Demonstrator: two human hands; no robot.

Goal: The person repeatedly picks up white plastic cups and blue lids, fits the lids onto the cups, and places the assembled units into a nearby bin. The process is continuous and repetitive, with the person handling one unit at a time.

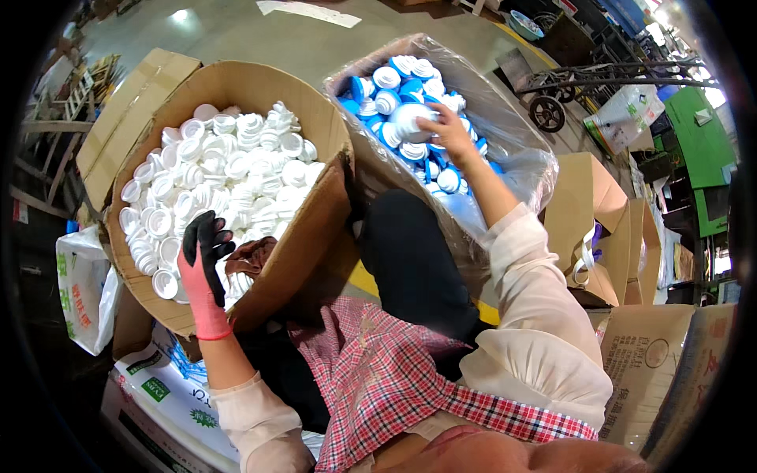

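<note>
Apron (377, 385) sits at 6 o'clock. My left hand (205, 264), 9 o'clock: fingers half-curled, released, over white caps (225, 169). My right hand (452, 135) extends toward 1 o'clock, fingertips meeting a blurred white piece (408, 123); grip, I cannot tell.

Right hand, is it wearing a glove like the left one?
No, the right hand is bare, while the left hand wears a pink-and-black glove.
</note>
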